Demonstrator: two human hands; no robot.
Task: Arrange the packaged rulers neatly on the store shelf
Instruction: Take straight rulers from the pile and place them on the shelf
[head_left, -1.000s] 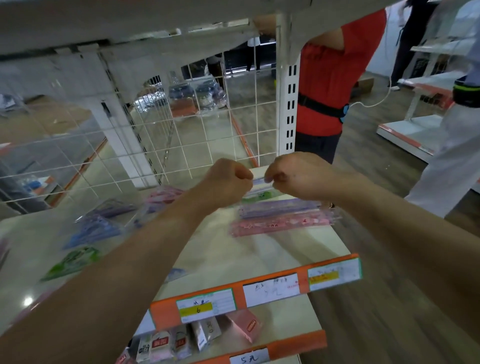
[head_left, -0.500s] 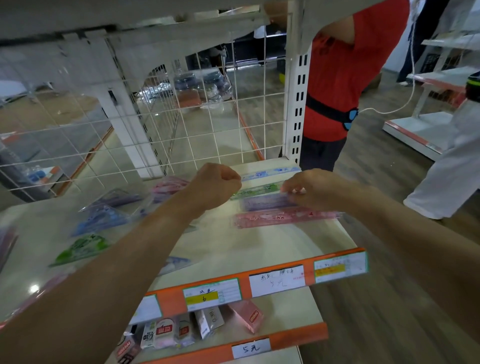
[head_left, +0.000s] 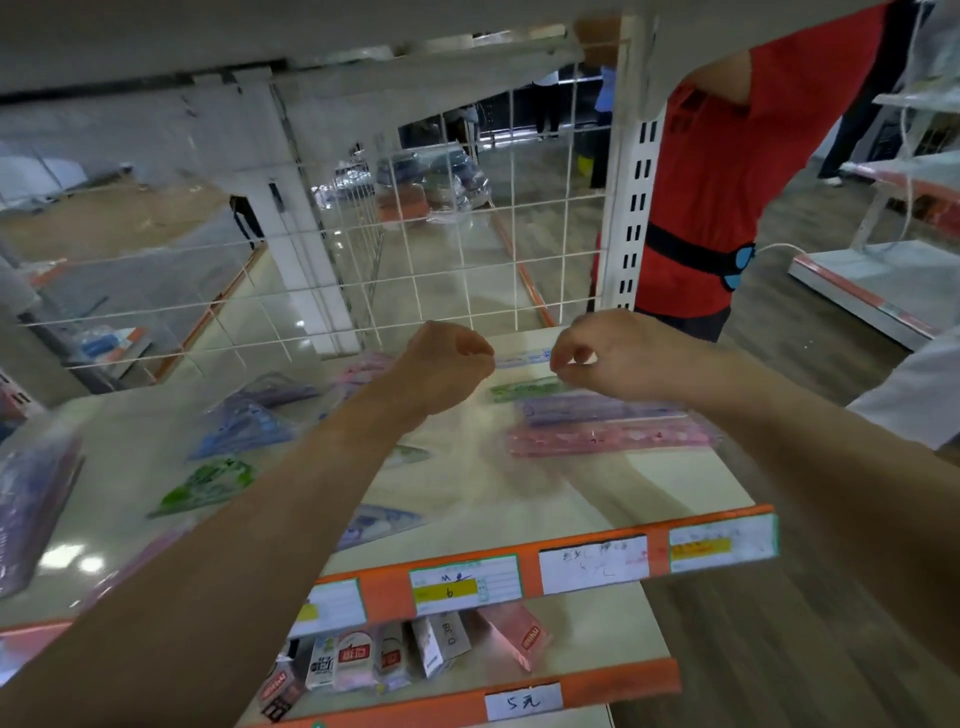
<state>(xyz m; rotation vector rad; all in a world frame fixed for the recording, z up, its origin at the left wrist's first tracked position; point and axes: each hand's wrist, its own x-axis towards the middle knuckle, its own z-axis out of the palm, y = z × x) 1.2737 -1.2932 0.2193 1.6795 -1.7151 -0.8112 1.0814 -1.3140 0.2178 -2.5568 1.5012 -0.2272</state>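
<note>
Shelf (head_left: 597, 499): rulers lie in a row at its right end. My left hand (head_left: 447, 364): grip clenched, nothing visible in it. My right hand (head_left: 623, 358): fingers curled at the blue ruler's end; pinch not resolvable. Front to back: pink ruler (head_left: 608, 439), purple ruler (head_left: 587, 410), green ruler (head_left: 524, 388), blue ruler (head_left: 522, 358).

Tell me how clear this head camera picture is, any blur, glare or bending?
Head view: the wide lens bends the wire grid; the green packet at left is smeared by blur; light glare spots the shelf top at lower left; the pink ruler pack is soft but recognisable.
</note>
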